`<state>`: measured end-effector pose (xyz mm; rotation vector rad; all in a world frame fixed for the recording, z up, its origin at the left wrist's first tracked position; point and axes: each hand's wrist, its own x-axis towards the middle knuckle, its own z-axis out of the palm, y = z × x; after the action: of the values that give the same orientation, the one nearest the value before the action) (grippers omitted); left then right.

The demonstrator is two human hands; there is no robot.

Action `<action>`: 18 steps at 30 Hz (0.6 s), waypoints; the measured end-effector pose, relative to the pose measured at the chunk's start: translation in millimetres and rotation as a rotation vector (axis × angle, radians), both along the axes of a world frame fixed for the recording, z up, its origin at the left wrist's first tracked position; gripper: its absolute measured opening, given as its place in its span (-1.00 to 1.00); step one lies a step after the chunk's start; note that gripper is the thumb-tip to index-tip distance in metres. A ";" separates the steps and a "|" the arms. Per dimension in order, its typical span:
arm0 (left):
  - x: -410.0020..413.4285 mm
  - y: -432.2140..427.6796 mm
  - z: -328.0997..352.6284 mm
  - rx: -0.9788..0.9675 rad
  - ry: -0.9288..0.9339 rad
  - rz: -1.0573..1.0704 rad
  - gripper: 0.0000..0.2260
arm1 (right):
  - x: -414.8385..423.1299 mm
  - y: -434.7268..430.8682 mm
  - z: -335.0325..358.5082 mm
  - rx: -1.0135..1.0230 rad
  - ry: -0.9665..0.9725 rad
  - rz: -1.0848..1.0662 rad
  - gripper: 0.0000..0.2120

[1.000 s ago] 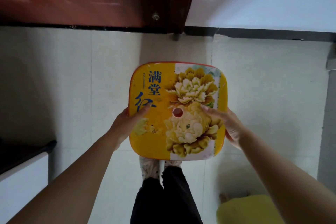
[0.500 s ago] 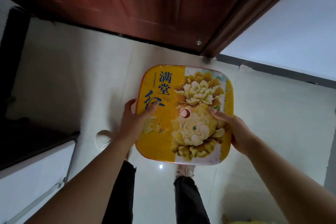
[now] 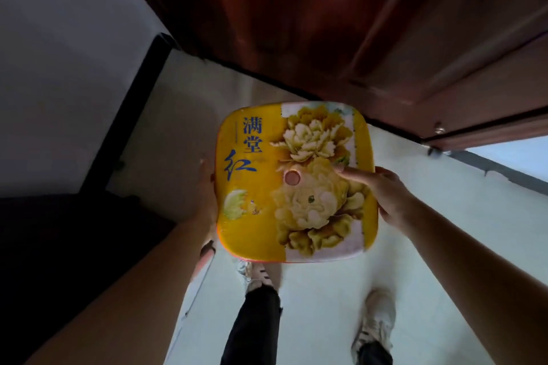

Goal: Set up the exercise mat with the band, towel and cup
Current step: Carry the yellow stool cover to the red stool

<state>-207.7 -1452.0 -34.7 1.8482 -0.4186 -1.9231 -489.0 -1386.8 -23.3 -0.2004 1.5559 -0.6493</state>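
Note:
I hold a square yellow stool [image 3: 296,184] in the air, seat facing me, printed with pale peonies, blue characters and a small round hole in the middle. My left hand [image 3: 207,190] grips its left edge, mostly hidden behind the seat. My right hand [image 3: 385,195] grips the right edge with the thumb lying on the seat top. No mat, band, towel or cup is in view.
A dark red wooden door [image 3: 326,24] stands just ahead, its frame running down to the right. Pale floor tiles [image 3: 444,231] lie below. My legs and white shoes [image 3: 376,323] are under the stool. A dark piece of furniture [image 3: 59,246] fills the lower left.
The view has swung left and nearer the door while I carry the stool. My left thumb has slipped off the seat top to the edge. My feet have stepped apart.

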 end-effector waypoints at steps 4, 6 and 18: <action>61.5 -24.8 -7.5 -0.014 0.021 0.098 -0.39 | 61.4 -59.5 -10.9 -0.006 -0.014 0.108 -0.29; 84.0 -30.5 -13.0 -0.014 0.006 0.168 -0.41 | 85.2 -82.5 -14.6 -0.005 0.001 0.171 -0.25; 197.0 -47.9 -47.8 0.025 -0.172 0.532 -0.49 | 226.5 -213.9 -40.6 -0.029 0.112 0.529 0.16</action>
<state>-10.8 -1499.9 -82.5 1.9058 0.0516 -1.4239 -262.5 -1600.6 -63.8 -0.6535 1.5135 -0.2451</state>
